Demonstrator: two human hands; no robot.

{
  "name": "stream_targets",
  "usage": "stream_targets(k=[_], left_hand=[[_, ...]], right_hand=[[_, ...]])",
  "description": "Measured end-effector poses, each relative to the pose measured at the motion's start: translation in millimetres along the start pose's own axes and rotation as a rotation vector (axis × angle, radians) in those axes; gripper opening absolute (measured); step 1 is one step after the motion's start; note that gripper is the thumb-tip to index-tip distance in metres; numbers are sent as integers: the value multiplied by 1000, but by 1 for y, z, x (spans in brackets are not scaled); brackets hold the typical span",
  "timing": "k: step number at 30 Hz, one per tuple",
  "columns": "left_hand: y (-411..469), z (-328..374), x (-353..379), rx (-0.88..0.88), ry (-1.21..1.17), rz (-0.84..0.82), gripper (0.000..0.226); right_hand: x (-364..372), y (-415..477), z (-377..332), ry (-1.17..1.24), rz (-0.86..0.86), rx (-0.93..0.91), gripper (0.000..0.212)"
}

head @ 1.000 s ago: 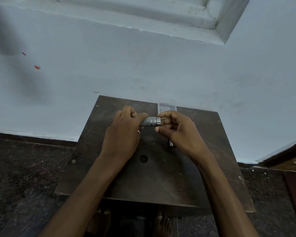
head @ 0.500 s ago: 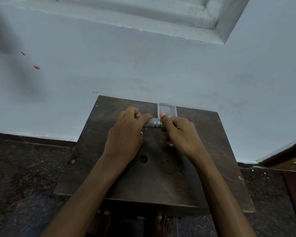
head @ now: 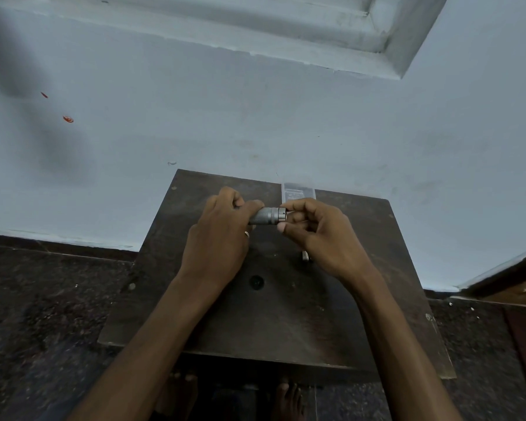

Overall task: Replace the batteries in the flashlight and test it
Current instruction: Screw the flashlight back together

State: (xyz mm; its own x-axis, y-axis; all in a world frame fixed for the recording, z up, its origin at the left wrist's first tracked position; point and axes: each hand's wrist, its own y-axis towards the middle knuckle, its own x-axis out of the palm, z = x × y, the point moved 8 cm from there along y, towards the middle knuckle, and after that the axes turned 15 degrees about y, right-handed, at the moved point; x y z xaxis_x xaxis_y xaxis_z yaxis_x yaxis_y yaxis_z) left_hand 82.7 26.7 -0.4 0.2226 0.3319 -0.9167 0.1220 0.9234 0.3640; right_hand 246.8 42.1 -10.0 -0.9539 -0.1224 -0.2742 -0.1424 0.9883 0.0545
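Observation:
A small grey metal flashlight lies level in the air over the far part of a dark wooden table. My left hand wraps its left end, so that end is hidden. My right hand pinches the silver-ringed right end with thumb and fingers. What sits between those fingertips is hidden. A small silvery cylinder, perhaps a battery, lies on the table under my right hand.
A clear plastic box stands at the table's far edge against the pale blue wall. A round dark hole marks the table's middle. The floor around is dark stone. My bare feet show below the near edge.
My right hand has rolled back, thumb underneath and fingers lifted, baring more of the silver-ringed end. The left hand and the flashlight have hardly shifted.

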Motion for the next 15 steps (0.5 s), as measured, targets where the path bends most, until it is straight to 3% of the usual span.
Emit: stream_targets(k=[2, 3, 7, 10, 13, 15], left_hand=[[0, 1, -1, 4, -6, 4, 44], [1, 1, -1, 6, -11, 6, 44], [0, 7, -3, 35, -32, 10, 44], [-1, 10, -2, 48, -31, 1, 43], [0, 9, -3, 36, -27, -1, 44], [-1, 8, -4, 25, -20, 2, 43]], right_hand=[[0, -1, -2, -44, -5, -13, 7], [0, -1, -3, -77, 5, -23, 12], [-1, -2, -3, -143, 61, -6, 54], [-2, -2, 2, -147, 90, 37, 68], [-3, -2, 5, -164, 89, 46, 69], [-4, -1, 5, -151, 86, 32, 53]])
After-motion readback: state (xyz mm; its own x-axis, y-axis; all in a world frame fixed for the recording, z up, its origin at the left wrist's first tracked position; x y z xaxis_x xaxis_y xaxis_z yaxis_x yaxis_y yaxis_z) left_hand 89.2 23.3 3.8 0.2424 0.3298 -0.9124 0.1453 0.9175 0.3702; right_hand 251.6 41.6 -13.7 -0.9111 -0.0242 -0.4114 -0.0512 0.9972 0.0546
